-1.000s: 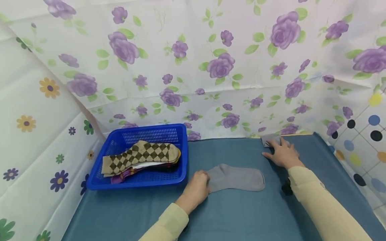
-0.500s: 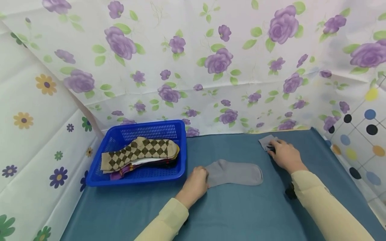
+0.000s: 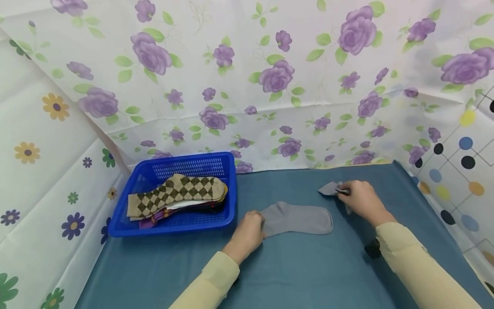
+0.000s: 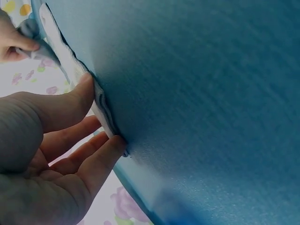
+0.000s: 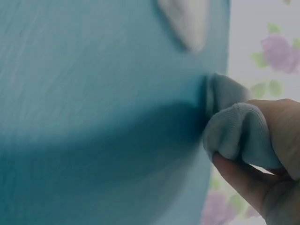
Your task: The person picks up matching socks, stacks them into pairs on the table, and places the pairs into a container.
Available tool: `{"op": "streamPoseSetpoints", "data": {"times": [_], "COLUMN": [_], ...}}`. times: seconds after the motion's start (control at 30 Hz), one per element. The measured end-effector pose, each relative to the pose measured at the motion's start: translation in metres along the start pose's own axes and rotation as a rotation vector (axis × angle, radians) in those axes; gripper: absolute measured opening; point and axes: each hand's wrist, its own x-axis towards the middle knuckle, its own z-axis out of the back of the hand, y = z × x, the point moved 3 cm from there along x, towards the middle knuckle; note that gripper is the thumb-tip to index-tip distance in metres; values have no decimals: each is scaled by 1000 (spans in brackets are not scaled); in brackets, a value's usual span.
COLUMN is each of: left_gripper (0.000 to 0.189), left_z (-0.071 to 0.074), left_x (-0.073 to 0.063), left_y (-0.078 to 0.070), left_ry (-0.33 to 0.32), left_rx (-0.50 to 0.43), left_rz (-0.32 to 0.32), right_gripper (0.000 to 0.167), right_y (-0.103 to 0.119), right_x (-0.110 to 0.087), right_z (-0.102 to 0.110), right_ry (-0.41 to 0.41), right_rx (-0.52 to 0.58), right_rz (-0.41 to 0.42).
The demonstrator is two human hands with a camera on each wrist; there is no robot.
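A grey sock (image 3: 299, 219) lies flat on the blue-green cloth, its toe pointing right. My left hand (image 3: 247, 234) holds the cuff end; in the left wrist view the thumb and fingers are at the edge of that layered cuff (image 4: 101, 101). To the right and farther back, my right hand (image 3: 362, 199) pinches a second, smaller-looking grey sock (image 3: 329, 189), which is bunched up and partly hidden by the fingers. Seen from the right wrist, the bunched sock (image 5: 239, 133) curls between thumb and fingers, close over the cloth.
A blue plastic basket (image 3: 173, 231) stands at the back left, with a brown-and-beige diamond-patterned sock (image 3: 177, 195) on top of several others. The blue-green cloth (image 3: 293, 270) covers the table. Floral sheets (image 3: 231, 86) hang behind and at the sides.
My right hand has picked up the small grey sock from the back right and drawn it leftward and nearer, crumpling it. My left hand stays at the flat sock's cuff.
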Motion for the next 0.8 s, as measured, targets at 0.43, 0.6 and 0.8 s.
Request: {"op": "streamPoseSetpoints", "data": {"times": [0.43, 0.6, 0.8], "left_gripper": [69, 71, 15], "left_z": [38, 57, 70], "left_x": [-12, -11, -7], "left_y": [-41, -64, -66], "left_ry": [-126, -222, -282], "left_rx": [-157, -102, -61], "left_rz": [-58, -241, -396], "right_gripper": [18, 18, 22], "right_y": [117, 146, 154], "right_x": [-38, -51, -55], "right_z": [32, 34, 31], "right_ry": [-45, -38, 28], "right_rx": [119, 190, 273], "right_rz": [299, 411, 471]}}
